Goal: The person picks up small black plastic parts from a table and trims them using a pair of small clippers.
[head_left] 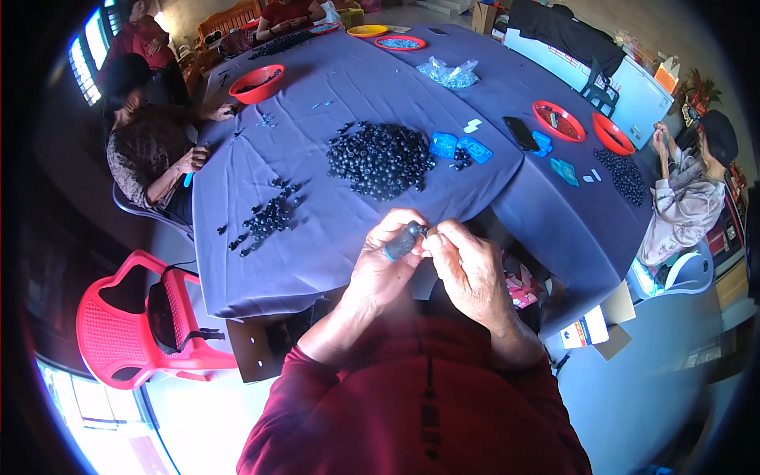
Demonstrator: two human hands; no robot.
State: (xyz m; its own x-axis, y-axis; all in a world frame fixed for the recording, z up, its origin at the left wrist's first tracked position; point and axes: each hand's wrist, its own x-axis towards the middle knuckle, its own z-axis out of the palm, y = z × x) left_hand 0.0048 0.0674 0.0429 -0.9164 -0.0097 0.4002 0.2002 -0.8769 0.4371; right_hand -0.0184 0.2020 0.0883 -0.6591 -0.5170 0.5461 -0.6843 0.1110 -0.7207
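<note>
Both of my hands meet over the near edge of the table. My left hand (382,265) is closed, pinching a small black round piece (414,229) at its fingertips. A dark grey cover with a blue edge (400,245) wraps what looks like its thumb. Close beside it, my right hand (469,269) has thumb and forefinger pressed together against the piece; whatever tiny thing they grip is hidden. Just beyond my hands lies a large heap of black round pieces (376,158). A smaller scatter of black pieces (271,214) is to the left.
A grey-blue cloth (332,87) covers the table. Red bowls (257,85), blue packets (443,146), a phone (520,134) and a clear bag (449,73) lie on it. Co-workers sit left (150,150), right (689,190) and at the far end. A pink-red chair (127,324) stands left.
</note>
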